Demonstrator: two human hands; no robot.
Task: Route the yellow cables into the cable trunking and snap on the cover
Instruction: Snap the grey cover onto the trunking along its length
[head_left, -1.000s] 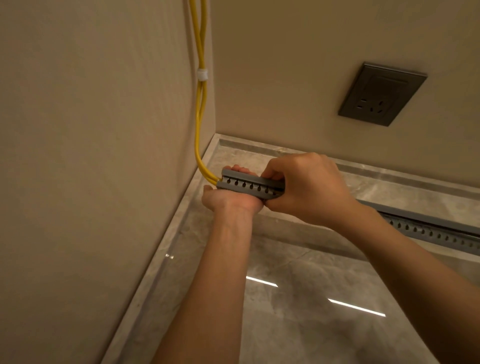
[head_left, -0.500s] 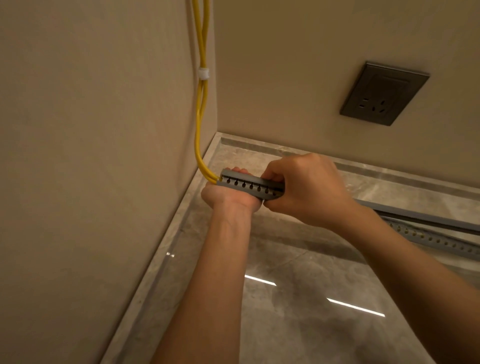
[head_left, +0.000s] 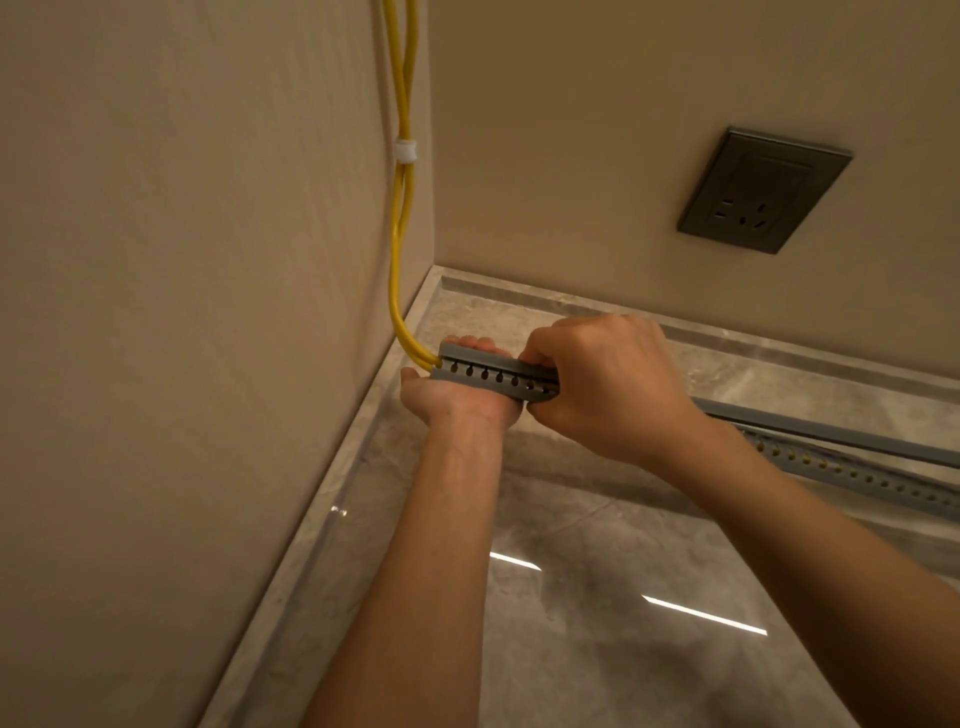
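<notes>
Two yellow cables (head_left: 399, 228) run down the wall corner, held by a white clip (head_left: 405, 151), and bend into the left end of a grey slotted cable trunking (head_left: 491, 378). The trunking runs to the right over the marble floor, and its grey cover (head_left: 810, 430) sits slightly raised above the slotted side on the right. My left hand (head_left: 457, 402) grips the trunking's left end from below, fingers wrapped behind it. My right hand (head_left: 608, 387) clamps the trunking and cover just to the right, thumb in front.
A dark wall socket (head_left: 761, 191) sits on the back wall at upper right. Beige walls meet in a corner above a marble skirting (head_left: 571, 301). The glossy marble floor (head_left: 623, 623) reflects ceiling lights.
Both hands stay clamped on the trunking's left end. The cover on the right looks slightly lower toward the slotted side than a second ago.
</notes>
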